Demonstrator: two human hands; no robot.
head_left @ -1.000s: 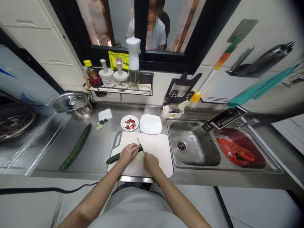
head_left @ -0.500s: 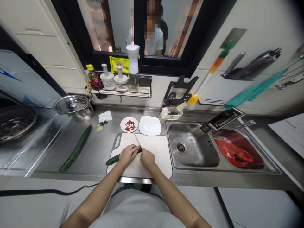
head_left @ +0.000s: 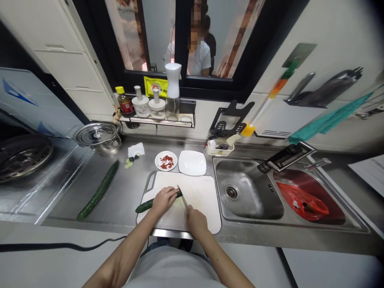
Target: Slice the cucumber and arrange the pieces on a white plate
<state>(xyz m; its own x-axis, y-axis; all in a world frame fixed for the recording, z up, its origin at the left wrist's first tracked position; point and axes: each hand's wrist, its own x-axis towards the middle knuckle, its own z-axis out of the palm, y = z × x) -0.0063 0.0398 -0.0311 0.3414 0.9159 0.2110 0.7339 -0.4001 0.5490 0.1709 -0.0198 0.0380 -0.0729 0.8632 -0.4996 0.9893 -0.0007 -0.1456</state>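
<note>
A dark green cucumber [head_left: 145, 206] lies slantwise on the white cutting board [head_left: 207, 196], and my left hand [head_left: 163, 200] is closed over it near its right end. My right hand [head_left: 196, 221] grips the handle of a knife [head_left: 184, 197]. The blade slants up and left, against or very close to the cucumber's right end, beside my left fingertips. Pale cut flesh shows faintly under the blade. Behind the board stand a round plate [head_left: 160, 163] of chopped red bits and a plain white square plate [head_left: 192, 163].
Another whole cucumber [head_left: 98, 190] lies on the steel counter at left, near some cucumber scraps [head_left: 129, 162] and a lidded pot [head_left: 99, 138]. To the right is a sink [head_left: 250, 200] with a red plastic bag [head_left: 301, 202]. A seasoning rack [head_left: 168, 121] hangs below the window.
My right hand has drawn back toward me and right with the knife, so more of the blade shows. My left hand still holds the cucumber. The whole view has shifted slightly.
</note>
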